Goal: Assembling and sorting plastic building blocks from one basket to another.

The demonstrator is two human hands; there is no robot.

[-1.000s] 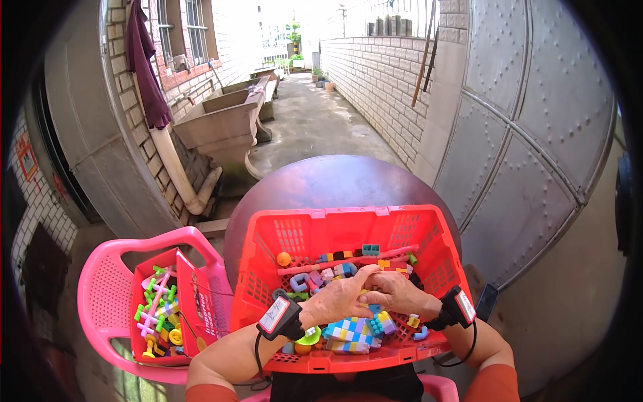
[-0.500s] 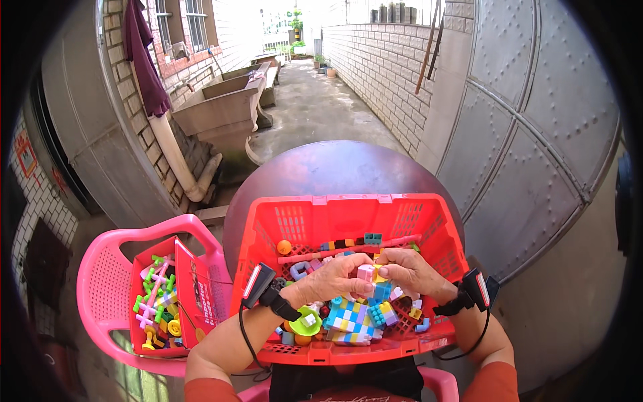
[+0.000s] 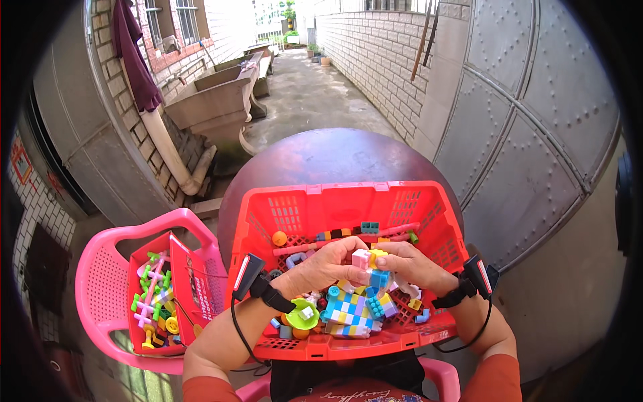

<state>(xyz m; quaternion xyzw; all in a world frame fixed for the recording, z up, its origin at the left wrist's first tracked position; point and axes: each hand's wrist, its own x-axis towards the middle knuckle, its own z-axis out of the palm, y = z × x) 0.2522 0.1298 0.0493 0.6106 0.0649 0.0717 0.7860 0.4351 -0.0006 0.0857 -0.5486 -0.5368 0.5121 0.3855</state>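
Over the red plastic basket point(image 3: 328, 208) both hands meet at a small cluster of toy building blocks. My left hand point(image 3: 325, 268) pinches a pale pink block point(image 3: 361, 258) between thumb and fingers. My right hand point(image 3: 418, 268) is closed on a yellow block point(image 3: 376, 256) pressed against the pink one. A blue block point(image 3: 380, 278) shows just beneath; whether it is joined to the yellow one I cannot tell. Lower in the basket lies a built slab of blue, white and yellow blocks point(image 3: 348, 313). Beside it sits a lime-green bowl-shaped piece point(image 3: 303, 315) with a white block inside.
The basket rests on a round dark table point(image 3: 321, 151). At left, a pink plastic chair point(image 3: 100, 268) carries a red box point(image 3: 194, 288) of colourful connector pieces. An orange ball point(image 3: 279, 238) and a long pink rod point(image 3: 295, 251) lie in the basket. A metal door point(image 3: 522, 134) stands at right.
The view has shifted slightly, and the basket sits a little higher in it. Both hands stay together at the blocks; more of the blue block now shows below the fingers.
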